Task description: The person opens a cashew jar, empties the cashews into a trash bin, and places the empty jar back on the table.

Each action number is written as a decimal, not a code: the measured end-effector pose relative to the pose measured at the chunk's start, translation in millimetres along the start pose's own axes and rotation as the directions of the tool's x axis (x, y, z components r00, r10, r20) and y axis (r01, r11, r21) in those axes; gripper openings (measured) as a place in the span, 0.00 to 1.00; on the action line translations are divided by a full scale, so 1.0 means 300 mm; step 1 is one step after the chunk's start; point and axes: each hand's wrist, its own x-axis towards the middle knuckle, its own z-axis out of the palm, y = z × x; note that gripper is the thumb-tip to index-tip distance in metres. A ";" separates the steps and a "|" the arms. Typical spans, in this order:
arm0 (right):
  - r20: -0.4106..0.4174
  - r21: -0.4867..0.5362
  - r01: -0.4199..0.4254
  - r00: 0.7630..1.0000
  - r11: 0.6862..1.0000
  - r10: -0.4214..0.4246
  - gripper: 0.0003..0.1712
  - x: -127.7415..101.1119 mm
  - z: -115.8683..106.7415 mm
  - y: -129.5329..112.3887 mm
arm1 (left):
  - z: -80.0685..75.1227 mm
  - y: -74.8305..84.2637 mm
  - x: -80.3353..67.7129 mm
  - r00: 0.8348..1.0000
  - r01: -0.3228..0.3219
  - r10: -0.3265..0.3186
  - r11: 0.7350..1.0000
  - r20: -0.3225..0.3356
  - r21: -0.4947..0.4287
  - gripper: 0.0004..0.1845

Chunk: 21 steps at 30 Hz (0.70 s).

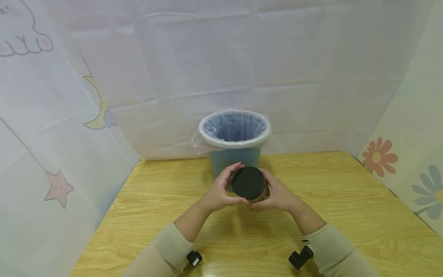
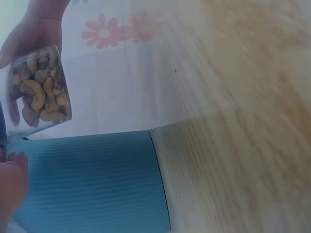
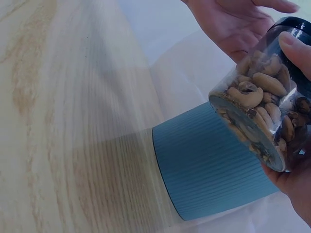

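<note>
A clear jar of cashews (image 3: 265,99) with a black lid (image 1: 248,182) is held above the table, in front of the bin. It tilts in the right wrist view, its base showing. My right hand (image 1: 278,194) grips the jar from the right, thumb near the lid in the right wrist view. My left hand (image 1: 221,188) is curved loosely at the jar's left side, thumb and fingers apart, with a gap at the palm. In the right wrist view the left hand (image 3: 228,24) looks relaxed beside the jar; whether its fingertips touch is unclear.
Behind the hands stands a blue bin (image 1: 235,156) with a white rim and a clear plastic liner. It rests on a wooden table (image 1: 155,219). Pale printed sheets (image 1: 194,69) hang behind and at both sides of the table.
</note>
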 end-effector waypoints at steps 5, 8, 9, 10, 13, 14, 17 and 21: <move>-0.001 -0.012 0.012 1.000 1.000 -0.012 0.51 0.001 -0.016 0.027 | -0.016 0.014 0.002 1.000 -0.008 0.008 1.000 0.026 -0.016 0.48; 0.011 -0.017 0.021 1.000 1.000 -0.020 0.53 0.002 -0.024 0.071 | -0.022 0.015 0.003 0.999 -0.012 0.013 0.999 0.040 -0.031 0.48; 0.017 -0.020 0.028 0.999 0.999 -0.028 0.54 0.001 -0.027 0.084 | -0.024 0.016 0.003 0.999 -0.011 0.013 0.999 0.046 -0.036 0.48; 0.023 -0.013 0.032 0.999 0.999 -0.032 0.55 0.001 -0.030 0.100 | -0.026 0.017 0.003 0.999 -0.012 0.013 0.999 0.051 -0.035 0.48; 0.052 0.018 0.067 0.996 0.998 -0.068 0.55 0.000 -0.043 0.118 | -0.031 0.018 0.004 0.997 -0.016 0.019 0.999 0.077 -0.040 0.48; 0.065 0.040 0.080 0.994 0.996 -0.082 0.55 -0.002 -0.048 0.120 | -0.033 0.018 0.004 0.996 -0.017 0.021 0.999 0.088 -0.045 0.48; 0.109 0.115 0.118 0.985 0.986 -0.131 0.54 -0.003 -0.060 0.118 | -0.038 0.018 0.005 0.992 -0.009 0.017 0.997 0.121 -0.070 0.50; 0.149 0.150 0.146 0.974 0.978 -0.168 0.53 -0.003 -0.068 0.106 | -0.045 0.017 0.006 0.988 0.024 -0.006 0.993 0.155 -0.117 0.51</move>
